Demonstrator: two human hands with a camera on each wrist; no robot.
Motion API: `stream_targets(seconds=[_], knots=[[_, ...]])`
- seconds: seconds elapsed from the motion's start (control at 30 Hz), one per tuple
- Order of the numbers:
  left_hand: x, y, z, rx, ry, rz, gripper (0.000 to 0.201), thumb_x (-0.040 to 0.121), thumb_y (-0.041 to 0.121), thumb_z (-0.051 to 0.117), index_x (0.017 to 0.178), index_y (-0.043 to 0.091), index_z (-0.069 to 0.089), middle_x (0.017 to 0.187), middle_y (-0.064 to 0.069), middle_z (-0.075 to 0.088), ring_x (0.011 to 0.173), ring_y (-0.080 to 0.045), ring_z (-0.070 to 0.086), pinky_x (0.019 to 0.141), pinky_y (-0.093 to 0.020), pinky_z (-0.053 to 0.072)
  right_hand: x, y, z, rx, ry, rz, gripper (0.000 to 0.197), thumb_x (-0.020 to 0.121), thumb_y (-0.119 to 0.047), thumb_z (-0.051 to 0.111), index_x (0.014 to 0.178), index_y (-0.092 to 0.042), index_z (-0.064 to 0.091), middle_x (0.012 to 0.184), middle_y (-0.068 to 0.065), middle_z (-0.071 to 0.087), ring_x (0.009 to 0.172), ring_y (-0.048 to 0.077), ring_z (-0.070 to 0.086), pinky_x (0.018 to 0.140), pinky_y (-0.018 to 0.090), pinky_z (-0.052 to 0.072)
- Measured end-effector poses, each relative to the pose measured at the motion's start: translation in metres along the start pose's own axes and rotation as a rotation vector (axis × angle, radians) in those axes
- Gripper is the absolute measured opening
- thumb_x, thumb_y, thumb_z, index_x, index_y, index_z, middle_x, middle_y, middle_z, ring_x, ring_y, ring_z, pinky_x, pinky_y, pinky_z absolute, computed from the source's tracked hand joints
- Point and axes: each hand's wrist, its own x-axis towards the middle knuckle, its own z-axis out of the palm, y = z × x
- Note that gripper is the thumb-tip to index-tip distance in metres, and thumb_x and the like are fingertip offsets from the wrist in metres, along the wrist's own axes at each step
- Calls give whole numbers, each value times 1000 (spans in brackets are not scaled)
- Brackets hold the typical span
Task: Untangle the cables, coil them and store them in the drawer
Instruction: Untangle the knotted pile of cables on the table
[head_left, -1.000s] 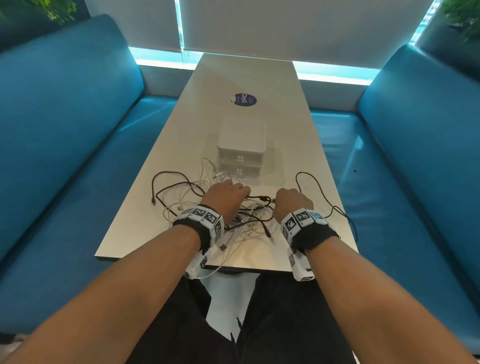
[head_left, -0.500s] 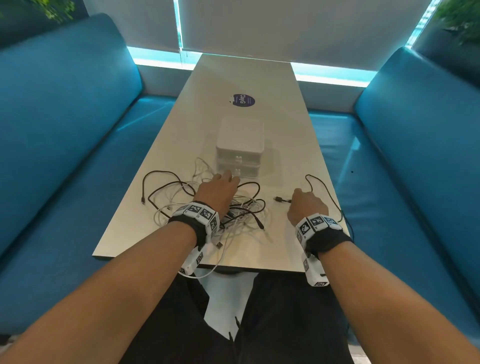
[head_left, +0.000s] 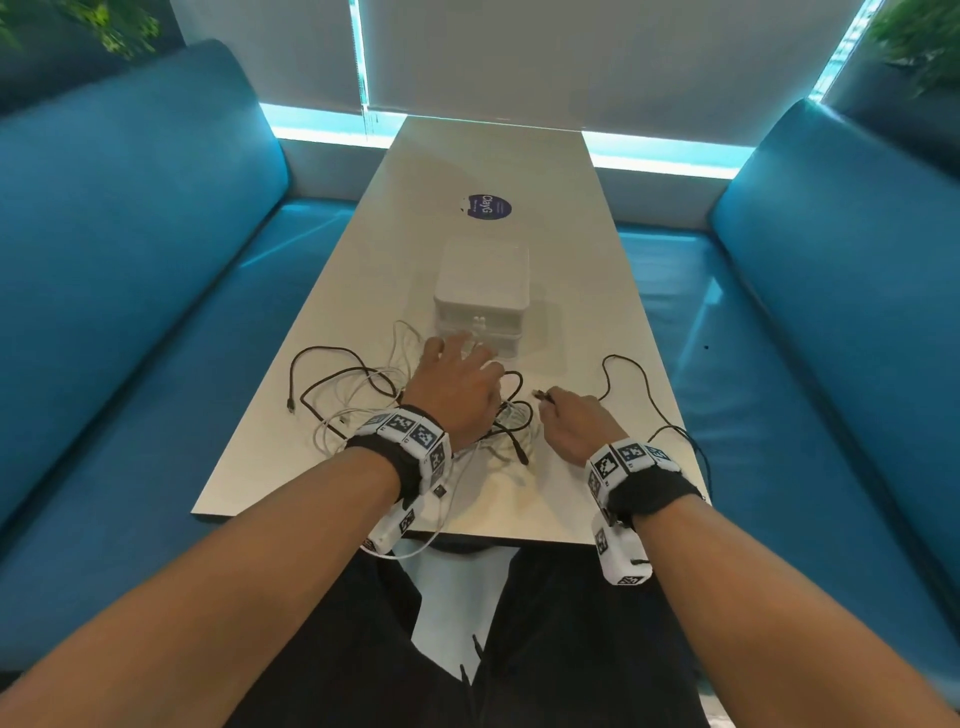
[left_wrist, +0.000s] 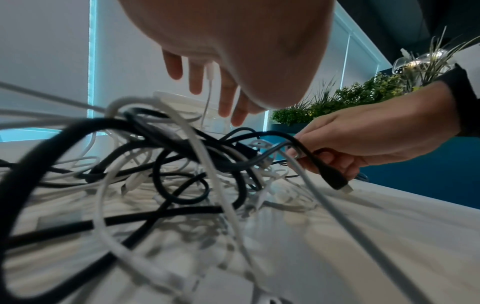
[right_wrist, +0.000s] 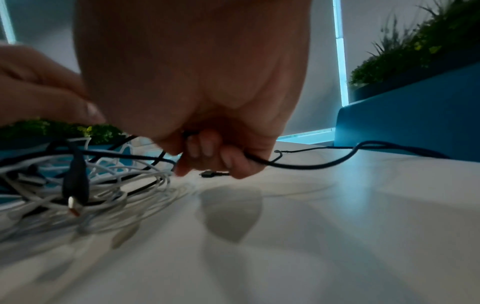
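I'm working the untangling step, nothing coiled or stowed yet. Starting at the left edge of the tabletop (head_left: 260, 467): loose black and white loops are trailing out from the tangle of cables (head_left: 363, 395), which is sitting near the front edge, left of centre. My left hand (head_left: 457, 389) is hovering flat over that heap, fingers (left_wrist: 197, 82) straight and spread; a thin white cable (left_wrist: 209, 86) is running up between them, though I can't tell whether they're pinching it. Just beyond those fingertips, the white drawer unit (head_left: 483, 291) is standing in the middle of the tabletop, both drawers looking closed.

Moving right: my right hand (head_left: 576, 426) is clenched around a black cable (right_wrist: 311, 164), with its plug end (head_left: 543, 395) poking out toward the heap. The rest of that cable is snaking off toward the right edge (head_left: 623, 374) and drooping over it. It looks nearly free of the knot, which I'd judge makes it the one to finish first.

Next move, as I read it: I'm keeping the left hand down on the pile as an anchor while the right draws this black cable clear, slowly, watching that the plug doesn't snag a white loop and drag the whole heap along. Then coiling, then opening a drawer.
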Motion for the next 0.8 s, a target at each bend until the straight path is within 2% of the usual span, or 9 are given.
stream_targets(seconds=[0.07, 0.13, 0.2, 0.3, 0.4, 0.5, 0.57, 0.67, 0.8], knots=[[0, -1, -3, 40, -8, -45, 31, 92, 32, 46, 114, 22, 65, 131, 0, 58, 129, -33, 40, 99, -51, 33, -4, -2, -3, 53, -93, -4, 31, 97, -30, 40, 88, -9, 61, 87, 12, 65, 80, 30, 58, 68, 35, 42], [0, -4, -7, 62, -21, -61, 28, 90, 29, 48, 111, 20, 65, 122, -1, 57, 118, -32, 42, 95, -48, 34, -7, -4, -3, 107, -180, -15, 39, 92, -36, 46, 76, -5, 62, 80, 12, 67, 78, 28, 61, 69, 36, 45], [0, -6, -8, 40, -11, -38, 25, 91, 26, 48, 108, 19, 64, 113, -3, 56, 108, -30, 44, 92, -45, 37, -8, -5, -1, 136, -214, -34, 46, 89, -48, 50, 77, -7, 68, 77, 9, 69, 75, 24, 63, 72, 36, 49], [-2, -5, -3, -91, -10, 52, 24, 92, 24, 48, 108, 16, 64, 108, -4, 55, 102, -25, 45, 88, -39, 39, -8, -6, 0, 168, -253, -70, 48, 84, -61, 51, 81, -20, 75, 81, 2, 71, 77, 17, 63, 75, 34, 48], [-5, -1, 1, -215, -37, 134, 27, 94, 25, 41, 109, 16, 63, 108, -2, 55, 99, -21, 45, 88, -36, 41, -8, -9, -3, 234, -287, -61, 34, 83, -51, 49, 73, -31, 75, 93, -1, 70, 86, 17, 62, 79, 33, 46], [-6, 2, 0, -329, -68, 175, 37, 88, 34, 33, 105, 19, 63, 111, 3, 56, 102, -17, 44, 91, -39, 40, -9, -10, -5, 242, -310, -69, 29, 84, -46, 53, 77, -30, 75, 91, -1, 69, 88, 18, 62, 80, 33, 47], [-6, 3, 0, -360, -118, 202, 35, 85, 36, 42, 107, 22, 65, 120, 4, 55, 109, -16, 44, 94, -39, 38, -10, -10, -4, 209, -330, -100, 27, 81, -50, 63, 84, -26, 75, 88, -1, 70, 85, 16, 62, 78, 33, 47], [-7, 5, 4, -357, -191, 230, 35, 82, 39, 54, 113, 27, 67, 129, 6, 51, 115, -16, 45, 97, -39, 38, -10, -6, 0, 147, -322, -144, 12, 84, -39, 67, 87, -28, 70, 87, -3, 68, 84, 15, 61, 74, 30, 45], [-6, 6, 4, -258, -217, 284, 32, 88, 43, 51, 110, 25, 67, 120, 5, 53, 107, -18, 47, 92, -37, 39, -9, -3, 1, 193, -241, -114, 16, 85, -33, 62, 78, -19, 68, 75, 0, 66, 71, 14, 58, 66, 30, 43]])
